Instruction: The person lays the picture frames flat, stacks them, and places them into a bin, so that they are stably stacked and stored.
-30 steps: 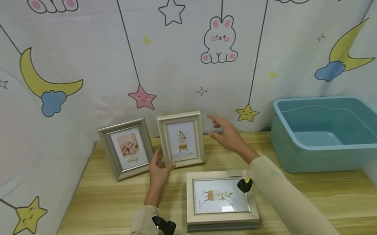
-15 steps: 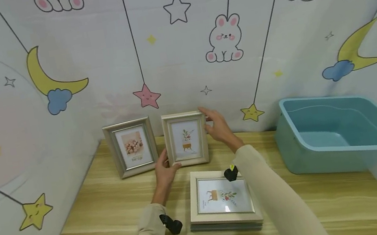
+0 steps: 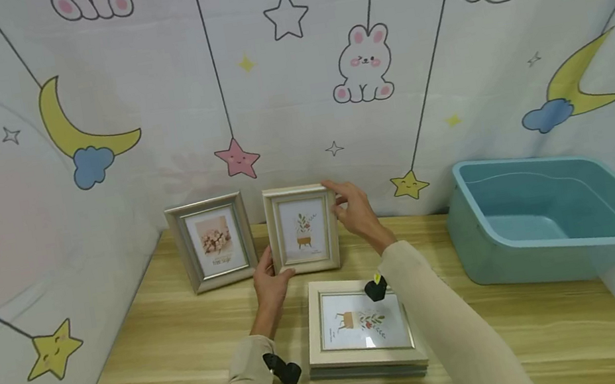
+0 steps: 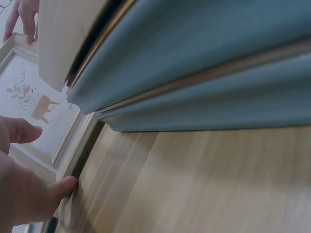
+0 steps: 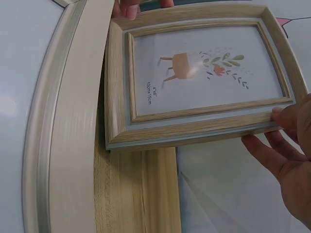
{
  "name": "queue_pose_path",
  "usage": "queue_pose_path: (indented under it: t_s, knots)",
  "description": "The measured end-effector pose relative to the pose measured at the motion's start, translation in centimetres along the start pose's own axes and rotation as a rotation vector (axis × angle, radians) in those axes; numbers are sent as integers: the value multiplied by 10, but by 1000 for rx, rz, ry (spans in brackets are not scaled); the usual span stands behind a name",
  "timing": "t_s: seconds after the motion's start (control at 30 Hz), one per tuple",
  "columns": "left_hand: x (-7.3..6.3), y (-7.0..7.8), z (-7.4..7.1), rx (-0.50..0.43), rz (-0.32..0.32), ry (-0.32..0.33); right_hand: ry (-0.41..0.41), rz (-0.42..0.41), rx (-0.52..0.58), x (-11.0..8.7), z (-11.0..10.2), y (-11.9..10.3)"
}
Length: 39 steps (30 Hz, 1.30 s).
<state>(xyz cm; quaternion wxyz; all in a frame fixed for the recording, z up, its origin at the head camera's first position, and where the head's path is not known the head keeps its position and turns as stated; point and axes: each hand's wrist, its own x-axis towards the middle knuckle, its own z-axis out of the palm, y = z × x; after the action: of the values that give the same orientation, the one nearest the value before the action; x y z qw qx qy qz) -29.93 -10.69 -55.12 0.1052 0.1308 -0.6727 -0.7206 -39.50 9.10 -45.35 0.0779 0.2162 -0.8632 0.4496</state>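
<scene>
A cream picture frame (image 3: 303, 229) with a potted-plant print stands upright on the wooden table, close to the back wall. My left hand (image 3: 271, 286) grips its lower left corner; in the left wrist view the thumb (image 4: 24, 131) is over the front and a finger lies at the bottom edge. At the upper right corner my right hand (image 3: 358, 214) pinches the frame, thumb in front and other fingertips at the side, as the right wrist view shows. To the left stands a silver picture frame (image 3: 217, 241) with a flower print.
Nearer me lies a stack of picture frames, a cream one (image 3: 364, 320) on top and blue-grey ones (image 4: 204, 73) below. A blue plastic bin (image 3: 512, 263) stands at the right. A patterned cloth wall (image 3: 284, 122) closes off the back.
My right hand has moved left from beside the cream picture frame and taken hold of its upper right corner. My left hand stays at the lower left corner.
</scene>
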Motion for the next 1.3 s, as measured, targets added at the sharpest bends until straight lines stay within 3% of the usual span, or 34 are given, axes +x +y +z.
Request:
queue_pose_path:
  t_s: [0.23, 0.47, 0.63, 0.9, 1.1, 1.3]
  knots:
    - [1, 4, 0, 20, 105, 31, 61, -9, -33, -3, -4, -4]
    - [2, 27, 0, 59, 45, 21, 132, -39, -64, -1, -16, -23]
    - [-5, 45, 2, 40, 58, 8, 209, -81, -66, -6, -26, -35]
    - [-26, 70, -1, 47, 104, 16, 287, -114, -42, -27, -43, -61]
    - [-48, 86, -8, 65, 161, -31, 314, -111, -14, -52, -56, -82]
    - [-69, 95, -15, 142, 208, -59, 346, -123, -18, -79, -64, -93]
